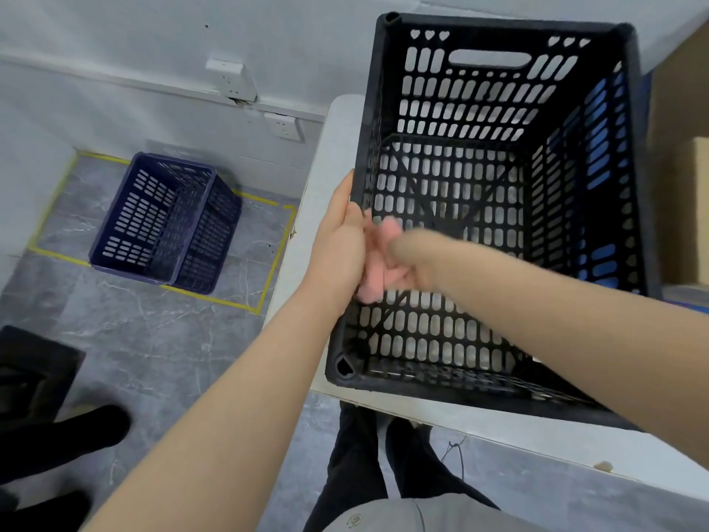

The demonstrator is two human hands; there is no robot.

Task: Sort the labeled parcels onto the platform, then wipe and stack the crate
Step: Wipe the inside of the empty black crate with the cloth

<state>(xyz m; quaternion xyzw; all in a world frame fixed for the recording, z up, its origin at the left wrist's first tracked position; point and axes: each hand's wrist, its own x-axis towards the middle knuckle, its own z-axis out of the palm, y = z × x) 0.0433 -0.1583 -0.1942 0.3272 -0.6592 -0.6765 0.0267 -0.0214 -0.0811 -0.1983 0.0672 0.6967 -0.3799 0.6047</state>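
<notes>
On the table (330, 147) | left hand (339, 243) fingers curled over crate (498, 21) rim | right hand (412, 259) fingers clutching pink cloth (378, 278) just inside

Soft, even indoor light fills the scene. The white wall (115, 32) is bright and slightly washed out, and shadows are faint. Motion blur smears the right hand (412, 259) and the pink cloth (378, 278) it grips, while the black crate (389, 90) is fairly sharp. Wide-angle distortion splays the crate's walls and bends the wall trim. The cardboard box (686, 209) at the right edge looks soft.
</notes>
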